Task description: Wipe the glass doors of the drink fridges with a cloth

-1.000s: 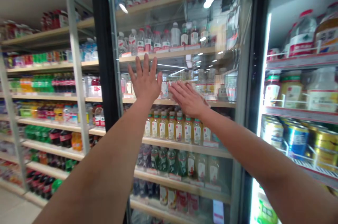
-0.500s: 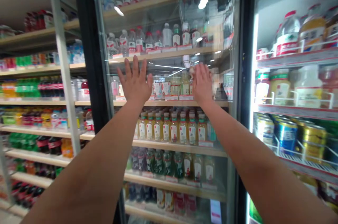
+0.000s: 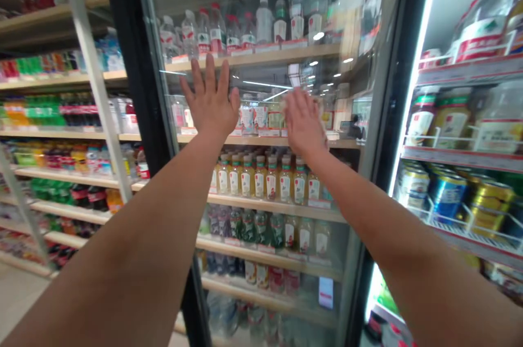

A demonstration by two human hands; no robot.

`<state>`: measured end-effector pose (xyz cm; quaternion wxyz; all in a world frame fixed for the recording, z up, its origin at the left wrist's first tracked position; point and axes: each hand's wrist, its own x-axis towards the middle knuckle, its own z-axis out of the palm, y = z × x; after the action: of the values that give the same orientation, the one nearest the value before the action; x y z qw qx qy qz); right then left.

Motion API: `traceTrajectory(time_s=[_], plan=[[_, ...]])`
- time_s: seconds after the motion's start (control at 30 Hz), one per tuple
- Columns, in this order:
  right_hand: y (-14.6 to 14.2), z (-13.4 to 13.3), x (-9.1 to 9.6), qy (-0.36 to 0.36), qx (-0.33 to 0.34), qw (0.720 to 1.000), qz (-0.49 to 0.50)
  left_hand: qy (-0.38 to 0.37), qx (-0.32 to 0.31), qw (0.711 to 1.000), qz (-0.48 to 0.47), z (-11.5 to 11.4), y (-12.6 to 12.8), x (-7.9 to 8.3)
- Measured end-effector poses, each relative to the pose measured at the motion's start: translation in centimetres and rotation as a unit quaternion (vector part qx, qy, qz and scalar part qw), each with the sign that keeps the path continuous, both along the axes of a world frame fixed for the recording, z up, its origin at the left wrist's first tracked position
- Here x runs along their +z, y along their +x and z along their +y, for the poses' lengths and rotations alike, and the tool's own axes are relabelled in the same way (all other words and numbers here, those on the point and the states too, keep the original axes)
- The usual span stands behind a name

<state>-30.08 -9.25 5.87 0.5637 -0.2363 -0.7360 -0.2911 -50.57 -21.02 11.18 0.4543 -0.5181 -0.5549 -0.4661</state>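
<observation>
My left hand point(image 3: 212, 102): flat, fingers spread, palm looks to be on the glass door point(image 3: 125, 36), upper part, near its left edge. Holding nothing that I can see. Same patch of pane as in the two earlier views, so it reads as the steady hand.

My right hand point(image 3: 304, 118): fingers straight and close together, laid over what looks like a pale wipe point(image 3: 321, 113) on the glass, right of the door's centre. Only the wipe's outer edge shows, past the little-finger side. Can't tell if the thumb pinches it or the palm just presses.

What changed: a second ago the right hand lay slanted, fingertips toward the left hand. Half a second ago it was upright and nearer the door's right edge. Now still upright, a bit back toward the left. Hands well apart, roughly level. My read: right does the moving, wipe travels with it, left braces.

View dipped too: door's top edge is out of frame, more of its lower end shows.

Around: wooden shelf point(image 3: 261, 140) behind the glass, front edge at about wrist level. Yellow bottles point(image 3: 271, 178) one level down. White label point(image 3: 326, 292) toward the door's lower right corner. Lit cooler point(image 3: 469, 159) past the door's right edge, cans point(image 3: 449, 194) inside.
</observation>
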Motion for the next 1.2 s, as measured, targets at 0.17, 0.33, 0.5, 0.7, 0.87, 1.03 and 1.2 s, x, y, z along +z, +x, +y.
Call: traceTrajectory(time_s=[0.17, 0.33, 0.5, 0.7, 0.87, 1.03, 1.2], plan=[[0.7, 0.0, -0.5, 0.068, 0.017, 0.981, -0.182, -0.006, -0.029, 0.999, -0.013, 0.0, 0.1, 0.0], [1.4, 0.6, -0.3, -0.002, -0.003, 0.998, 0.060, -0.011, -0.061, 0.998, -0.032, -0.3, 0.3, 0.2], [0.8, -0.1, -0.8, 0.085, 0.030, 0.971, -0.221, -0.001, -0.034, 0.999, -0.018, -0.4, 0.2, 0.0], [0.5, 0.4, -0.2, -0.028, -0.018, 0.996, 0.087, -0.002, -0.004, 1.000, -0.002, -0.6, 0.3, -0.2], [0.7, -0.6, -1.5, 0.047, 0.012, 0.980, -0.191, 0.000, -0.024, 1.000, -0.008, -0.9, 0.6, -0.2], [1.3, 0.2, 0.5, -0.053, -0.051, 0.991, 0.112, -0.006, -0.009, 1.000, -0.006, -1.0, 0.7, -0.1], [1.0, -0.4, -1.9, 0.074, 0.028, 0.973, -0.218, -0.010, -0.011, 1.000, -0.003, -0.8, 0.5, -0.1]])
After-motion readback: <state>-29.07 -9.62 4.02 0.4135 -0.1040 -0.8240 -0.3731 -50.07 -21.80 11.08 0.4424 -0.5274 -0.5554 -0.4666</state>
